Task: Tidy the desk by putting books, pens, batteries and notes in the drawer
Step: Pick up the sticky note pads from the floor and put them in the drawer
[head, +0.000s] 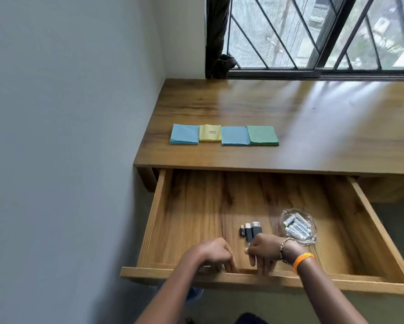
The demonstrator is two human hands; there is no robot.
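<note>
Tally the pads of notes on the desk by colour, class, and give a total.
Blue note pads: 2
Yellow note pad: 1
Green note pad: 1
Total: 4

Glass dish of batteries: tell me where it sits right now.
In the head view, the glass dish of batteries sits inside the open drawer, toward its right front, just right of the dark batteries and beyond the right hand.

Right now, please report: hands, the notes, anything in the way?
Both hands low at drawer front: left hand curled, right hand curled, grip unclear. Four note pads on desk. Batteries in glass dish, drawer open. Nothing blocking.
</note>
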